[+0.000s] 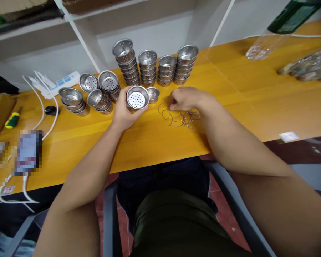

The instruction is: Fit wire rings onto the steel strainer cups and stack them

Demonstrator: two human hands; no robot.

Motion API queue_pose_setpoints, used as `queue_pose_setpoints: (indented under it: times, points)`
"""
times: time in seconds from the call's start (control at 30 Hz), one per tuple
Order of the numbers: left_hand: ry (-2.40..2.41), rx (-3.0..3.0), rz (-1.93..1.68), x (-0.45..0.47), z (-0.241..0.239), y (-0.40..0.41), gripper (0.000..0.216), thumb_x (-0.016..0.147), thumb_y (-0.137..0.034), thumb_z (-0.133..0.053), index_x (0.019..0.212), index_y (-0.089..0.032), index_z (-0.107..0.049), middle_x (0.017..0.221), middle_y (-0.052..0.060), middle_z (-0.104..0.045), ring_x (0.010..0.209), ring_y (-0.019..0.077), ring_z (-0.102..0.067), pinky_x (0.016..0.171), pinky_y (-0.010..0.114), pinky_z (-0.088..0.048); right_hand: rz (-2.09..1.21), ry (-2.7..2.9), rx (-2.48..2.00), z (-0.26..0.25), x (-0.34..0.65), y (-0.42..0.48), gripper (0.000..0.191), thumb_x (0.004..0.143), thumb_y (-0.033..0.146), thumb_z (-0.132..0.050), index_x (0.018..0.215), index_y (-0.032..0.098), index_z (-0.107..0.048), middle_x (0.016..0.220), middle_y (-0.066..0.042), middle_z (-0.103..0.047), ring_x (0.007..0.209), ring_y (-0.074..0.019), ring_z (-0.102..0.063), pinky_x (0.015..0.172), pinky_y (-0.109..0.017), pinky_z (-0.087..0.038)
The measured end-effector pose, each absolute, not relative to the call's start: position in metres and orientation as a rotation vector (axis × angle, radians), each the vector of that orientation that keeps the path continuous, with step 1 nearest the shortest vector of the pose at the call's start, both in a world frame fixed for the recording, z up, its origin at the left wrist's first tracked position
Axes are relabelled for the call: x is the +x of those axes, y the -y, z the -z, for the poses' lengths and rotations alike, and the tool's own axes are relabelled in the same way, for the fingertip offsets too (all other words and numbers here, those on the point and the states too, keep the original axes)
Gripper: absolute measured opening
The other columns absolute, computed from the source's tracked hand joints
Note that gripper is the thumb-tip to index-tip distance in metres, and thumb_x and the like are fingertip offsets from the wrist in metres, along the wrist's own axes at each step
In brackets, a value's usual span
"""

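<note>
Gripping one perforated cup [137, 98] in our left hand [124, 113], we pinch wire rings [179, 117] with our right hand [186, 99]; four cup stacks [155, 67] stand behind.

My left hand [124, 113] grips a perforated metal cup [137, 97], tilted toward me. My right hand [186, 99] rests fingers-down on a pile of wire rings [178, 117]. Cup stacks [149, 66] stand behind on the table [155, 139].

A yellow wooden table [155, 142] carried everything. Behind a heap of wire rings [179, 117] stood four stacks of perforated metal cups [155, 67], with tipped cups [92, 93] left of the rings and, farther left, a white cable [48, 107], a power strip [61, 82] and a screwdriver [13, 118]. A clear plastic bag [309, 66] lay far right of the rings.
</note>
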State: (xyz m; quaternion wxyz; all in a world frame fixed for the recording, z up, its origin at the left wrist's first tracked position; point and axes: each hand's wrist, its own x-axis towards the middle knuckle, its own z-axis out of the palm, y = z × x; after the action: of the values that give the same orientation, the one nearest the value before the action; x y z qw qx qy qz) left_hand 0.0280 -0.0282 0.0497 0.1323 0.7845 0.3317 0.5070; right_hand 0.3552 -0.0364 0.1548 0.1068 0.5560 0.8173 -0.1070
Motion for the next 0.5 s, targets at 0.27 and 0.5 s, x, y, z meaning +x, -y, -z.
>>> queue_pose_setpoints:
  times: [0.27,0.5]
  points:
    - [-0.973,2.268,-1.460,0.029,-0.053,0.030,0.112,0.093,-0.103,-0.102,0.168,-0.029,-0.063,0.160,0.017,-0.081,0.163,0.0498,-0.080,0.150,0.074,-0.063,0.428,-2.395,1.701,-0.161,0.388,0.024,0.014,0.113,0.016,-0.079,0.116,0.011,-0.092,0.114,-0.020,-0.092,0.092,-0.0280,-0.076,0.082,-0.041,-0.054]
    - [-0.971,2.280,-1.445,0.027,-0.051,0.028,0.112,0.093,-0.102,-0.102,0.169,-0.029,-0.063,0.162,0.017,-0.081,0.165,0.0494,-0.080,0.151,0.073,-0.063,0.683,-2.506,1.713,-0.151,0.403,0.012,0.018,0.107,0.008,-0.081,0.122,0.012,-0.092,0.116,-0.018,-0.093,0.094,-0.0283,-0.079,0.084,-0.040,-0.061]
